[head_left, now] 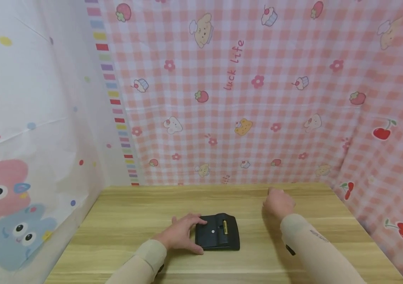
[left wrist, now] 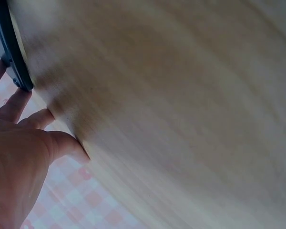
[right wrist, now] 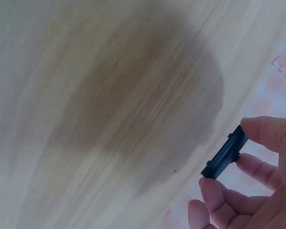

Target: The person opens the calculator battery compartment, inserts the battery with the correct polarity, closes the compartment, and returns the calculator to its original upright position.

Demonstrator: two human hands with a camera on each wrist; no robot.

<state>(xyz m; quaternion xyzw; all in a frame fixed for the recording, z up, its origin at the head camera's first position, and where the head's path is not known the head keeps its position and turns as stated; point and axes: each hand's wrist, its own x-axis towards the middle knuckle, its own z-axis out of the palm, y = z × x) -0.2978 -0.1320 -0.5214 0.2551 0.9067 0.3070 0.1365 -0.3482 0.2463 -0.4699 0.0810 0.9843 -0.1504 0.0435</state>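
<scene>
A flat black battery-powered device [head_left: 208, 236], perhaps a calculator lying face down, rests on the wooden table. Its battery slot is uncovered, and a gold battery [head_left: 225, 227] sits inside. My left hand [head_left: 183, 234] holds the device at its left side, thumb by the near edge and fingers towards the far corner. In the left wrist view, fingertips touch its dark edge [left wrist: 16, 52]. Off to the right, my right hand [head_left: 278, 203] is raised over the table, apart from the device. Its thumb and fingers pinch a small black battery cover [right wrist: 225, 151] with little tabs, hidden in the head view.
The light wooden table [head_left: 126, 213] reaches back to a pink checked cloth [head_left: 215, 138] hanging behind it. A white cloth with cartoon figures [head_left: 41, 118] hangs on the left, and more checked cloth with cherries [head_left: 393, 165] on the right.
</scene>
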